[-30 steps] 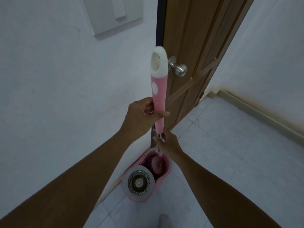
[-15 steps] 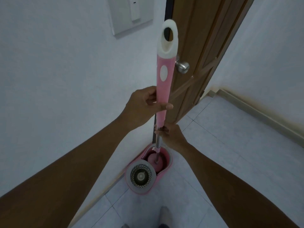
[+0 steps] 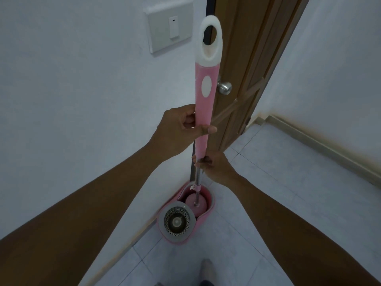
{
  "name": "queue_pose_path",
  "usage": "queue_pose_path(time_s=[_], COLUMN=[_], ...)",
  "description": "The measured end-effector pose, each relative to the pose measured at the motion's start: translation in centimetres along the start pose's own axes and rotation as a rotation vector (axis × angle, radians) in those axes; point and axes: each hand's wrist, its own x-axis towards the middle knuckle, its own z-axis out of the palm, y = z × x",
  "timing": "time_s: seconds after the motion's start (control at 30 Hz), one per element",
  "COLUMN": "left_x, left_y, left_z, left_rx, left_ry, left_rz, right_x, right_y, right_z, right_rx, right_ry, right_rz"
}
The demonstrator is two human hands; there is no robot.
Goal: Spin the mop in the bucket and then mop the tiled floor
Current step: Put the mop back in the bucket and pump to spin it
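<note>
Tiled floor [image 3: 288,203] spreads out from the bucket toward me and off to the right, not mopped yet I'd guess. The brown door [image 3: 247,58] stands right behind the bucket. The mop [image 3: 204,112] is nearly upright, straight above the bucket [image 3: 177,241]. Its round pink head [image 3: 202,206] sits down in the far half, not in the steel spinner basket [image 3: 191,215] on the near half, so I reckon it needs lifting across before any spinning.

My left hand [image 3: 175,131] is high above the bucket, fingers wrapped round the pink grip with the thumb laid across the front. My right hand [image 3: 218,168] is lower, fingers curled round the spot where the grip ends and the thin metal pole [image 3: 198,178] starts.

Feel-wise I'd expect a light, stiff pole and a smooth plastic grip that's slippy if wet. The soft head probably gets heavy when soaked. Two hands spaced apart seems right.
</note>
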Motion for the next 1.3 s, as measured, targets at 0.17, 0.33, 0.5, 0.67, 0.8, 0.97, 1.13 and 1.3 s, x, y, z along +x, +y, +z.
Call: queue_pose_path(time_s=[0.17, 0.33, 0.5, 0.67, 0.8, 0.97, 1.13, 1.3], left_x=[0.0, 0.0, 0.8, 2.0, 2.4, 3.2, 2.7, 1.7], left_y=[1.3, 0.9, 2.1, 3.7, 5.2, 8.1, 9.7, 10.6], left_z=[-0.2, 0.3, 0.5, 0.4, -0.9, -3.5, -5.7, -7.7], left_rx=[0.005, -0.053, -0.092, -0.071, -0.093, -0.106, -0.127, -0.134], left_ry=[0.020, -0.012, -0.062, -0.079, -0.070, -0.041, 0.021, 0.059], left_rz=[0.022, -0.053, -0.038, -0.032, 0.014, 0.101, 0.142, 0.177], right_x=[-0.4, -0.3, -0.3, -0.5, -0.6, -0.7, -0.4, -0.8], right_y=[-0.5, 0.1, -0.6, -3.2, -4.6, -6.4, -8.5, -10.7], right_z=[-0.4, -0.2, -1.1, -2.9, -3.9, -5.0, -4.9, -4.0], right_rx=[0.032, -0.008, -0.051, -0.127, -0.136, 0.223, 0.245, 0.176], right_ry=[0.044, 0.113, 0.189, 0.216, 0.250, 0.210, 0.161, 0.142], right_rz=[-0.043, -0.027, -0.049, -0.144, -0.218, -0.197, -0.311, -0.364])
